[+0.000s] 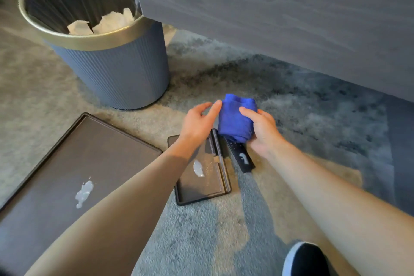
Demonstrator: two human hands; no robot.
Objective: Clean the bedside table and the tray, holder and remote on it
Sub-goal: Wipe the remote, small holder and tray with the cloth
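A folded blue cloth (236, 118) is gripped in my right hand (262, 128), above the carpet. My left hand (200, 122) is beside it with fingers spread, its fingertips touching the cloth's left edge. Below the hands lie a small dark holder (201, 183) with a white smear on it and a black remote (239, 155), whose top end is hidden by the cloth. A large dark tray (74, 163) rests on the carpet at the left, with a white splotch on its surface.
A blue ribbed waste bin (112, 69) with a gold rim and crumpled paper inside stands at the back left. A grey upholstered bed side (280, 17) fills the upper right. A dark shoe (307, 260) shows at the bottom right.
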